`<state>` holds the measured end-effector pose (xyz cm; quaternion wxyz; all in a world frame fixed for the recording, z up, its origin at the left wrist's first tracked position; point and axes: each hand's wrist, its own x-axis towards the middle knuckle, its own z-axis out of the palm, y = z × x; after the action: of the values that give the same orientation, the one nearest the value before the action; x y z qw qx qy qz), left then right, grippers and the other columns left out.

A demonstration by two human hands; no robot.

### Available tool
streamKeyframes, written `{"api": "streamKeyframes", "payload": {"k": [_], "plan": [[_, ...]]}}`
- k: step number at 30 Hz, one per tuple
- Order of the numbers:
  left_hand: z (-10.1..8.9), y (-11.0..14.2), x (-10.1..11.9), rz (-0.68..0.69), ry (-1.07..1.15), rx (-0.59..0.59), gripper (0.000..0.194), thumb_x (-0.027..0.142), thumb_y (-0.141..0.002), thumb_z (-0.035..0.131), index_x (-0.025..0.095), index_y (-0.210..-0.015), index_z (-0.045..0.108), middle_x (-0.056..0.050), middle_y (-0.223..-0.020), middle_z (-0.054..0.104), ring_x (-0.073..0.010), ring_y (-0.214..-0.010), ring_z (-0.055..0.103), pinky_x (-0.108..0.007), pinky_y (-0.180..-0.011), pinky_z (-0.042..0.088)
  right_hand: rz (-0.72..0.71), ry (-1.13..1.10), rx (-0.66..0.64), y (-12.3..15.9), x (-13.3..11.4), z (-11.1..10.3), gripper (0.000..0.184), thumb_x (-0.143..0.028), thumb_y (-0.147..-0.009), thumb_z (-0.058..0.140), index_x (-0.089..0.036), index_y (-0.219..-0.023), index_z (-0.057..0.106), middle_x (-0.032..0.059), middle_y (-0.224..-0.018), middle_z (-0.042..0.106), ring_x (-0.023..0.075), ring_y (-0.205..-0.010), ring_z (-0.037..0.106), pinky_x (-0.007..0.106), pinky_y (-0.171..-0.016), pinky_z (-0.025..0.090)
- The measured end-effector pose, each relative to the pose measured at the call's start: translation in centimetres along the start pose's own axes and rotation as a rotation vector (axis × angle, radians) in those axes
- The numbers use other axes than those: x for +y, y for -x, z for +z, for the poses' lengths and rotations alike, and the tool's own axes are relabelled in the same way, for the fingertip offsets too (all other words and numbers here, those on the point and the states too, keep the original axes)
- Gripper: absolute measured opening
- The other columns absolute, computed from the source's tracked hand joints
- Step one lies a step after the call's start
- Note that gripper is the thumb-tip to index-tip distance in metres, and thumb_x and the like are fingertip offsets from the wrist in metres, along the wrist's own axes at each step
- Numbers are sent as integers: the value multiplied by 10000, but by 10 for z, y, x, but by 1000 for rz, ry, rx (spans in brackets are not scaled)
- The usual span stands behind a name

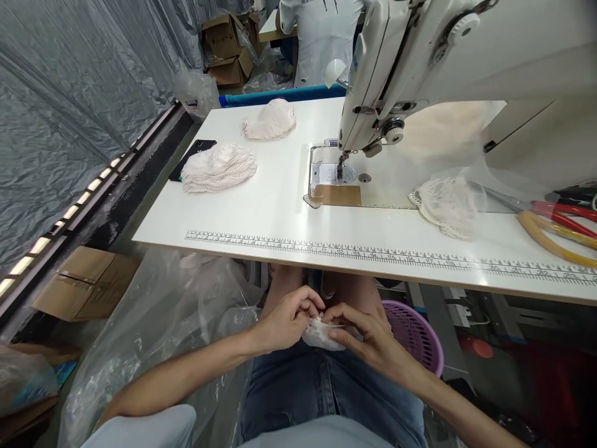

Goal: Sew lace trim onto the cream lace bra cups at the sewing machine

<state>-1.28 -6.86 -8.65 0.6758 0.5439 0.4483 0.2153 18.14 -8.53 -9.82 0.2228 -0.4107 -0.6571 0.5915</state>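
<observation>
Over my lap, below the table edge, both hands hold a small piece of white lace-edged fabric (323, 336). My left hand (293, 316) pinches its left side with curled fingers. On the other side, my right hand (359, 330) grips the fabric between thumb and fingers. The fabric is bunched, so its full shape is hidden. On the table lie a stack of white lace-edged pieces (219, 169) and a smaller pile (271, 121) behind it. Another lace-edged piece (445, 205) rests to the right of the sewing machine needle.
A white sewing machine (420, 62) stands on the table (261, 218), which has a printed ruler along its front. Red-handled scissors (550, 208) lie at the right. A purple basket (417, 336) stands below. Plastic bags (163, 323) and a cardboard box (86, 283) are at left. Another person (324, 40) sits ahead.
</observation>
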Motion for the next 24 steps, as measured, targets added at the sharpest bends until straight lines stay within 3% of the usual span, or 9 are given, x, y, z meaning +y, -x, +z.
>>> {"api": "streamKeyframes", "payload": {"k": [5, 9, 13, 16, 24], "plan": [[-10, 6, 9, 59, -47, -17, 314, 10, -777, 334, 158, -960, 542, -18, -851, 564, -109, -800, 526, -214, -714, 394, 44, -148, 8, -9, 2, 0, 296, -453, -879, 482, -185, -782, 566, -7, -703, 525, 124, -659, 484, 227, -610, 393], [-13, 8, 15, 49, -97, -42, 176, 186, -867, 436, 166, -962, 583, -27, -891, 584, -122, -811, 532, -220, -721, 403, 65, -187, 28, -13, -2, 0, 326, -486, -859, 495, -184, -751, 549, -18, -665, 483, 115, -621, 444, 227, -574, 373], [-10, 5, 12, 87, -150, -33, 154, 271, -822, 565, 153, -916, 596, -25, -863, 594, -132, -806, 539, -229, -742, 414, 40, -150, 35, -16, -5, 0, 317, -471, -867, 495, -184, -746, 559, -16, -668, 491, 114, -624, 436, 227, -574, 362], [-9, 2, 8, 28, -135, -7, 116, 252, -816, 563, 142, -823, 599, -15, -790, 591, -117, -737, 530, -212, -675, 414, 26, -135, 13, -16, -5, -3, 298, -437, -887, 479, -181, -760, 566, -14, -685, 507, 113, -637, 448, 225, -591, 367], [-20, 5, 9, -96, -43, 72, 93, 215, -738, 635, 128, -715, 611, -35, -765, 627, -133, -718, 557, -226, -649, 428, 47, -69, -202, -13, -3, -11, 248, -433, -848, 547, -189, -803, 551, 3, -766, 559, 146, -728, 514, 247, -657, 405]]}}
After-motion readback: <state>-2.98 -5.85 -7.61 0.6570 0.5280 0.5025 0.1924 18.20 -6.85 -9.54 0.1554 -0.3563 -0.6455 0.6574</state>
